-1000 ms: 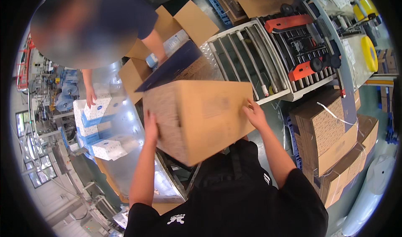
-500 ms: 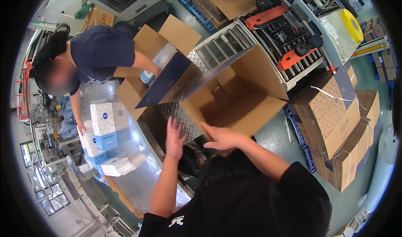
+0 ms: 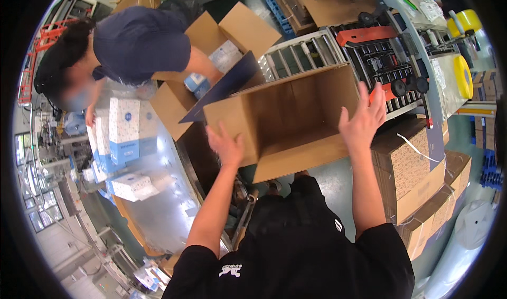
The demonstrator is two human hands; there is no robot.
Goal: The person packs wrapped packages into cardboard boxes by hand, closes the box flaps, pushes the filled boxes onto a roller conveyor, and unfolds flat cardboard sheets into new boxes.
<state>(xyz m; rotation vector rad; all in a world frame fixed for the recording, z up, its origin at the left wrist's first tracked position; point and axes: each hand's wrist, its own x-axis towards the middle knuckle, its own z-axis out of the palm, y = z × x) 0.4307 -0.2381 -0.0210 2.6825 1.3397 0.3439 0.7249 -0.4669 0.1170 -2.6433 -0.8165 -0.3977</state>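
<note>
Head view. An empty corrugated carton (image 3: 288, 122) lies tipped on its side in front of the person, its open mouth facing the camera, between a roller conveyor (image 3: 303, 56) behind it and the steel bench (image 3: 158, 209) to the left. The left hand (image 3: 226, 146) is spread flat against the carton's left wall; the right hand (image 3: 364, 120) is open, fingers splayed, beside the right wall, and contact there cannot be told. Neither hand is clenched. Judged step: erecting and orienting the carton. The next move seems to call for a two-sided grip and a turn to bring the mouth upward. A co-worker (image 3: 132, 43) bends over a second open carton (image 3: 211, 50); white-and-blue product boxes (image 3: 124, 132) stand on the bench
</note>
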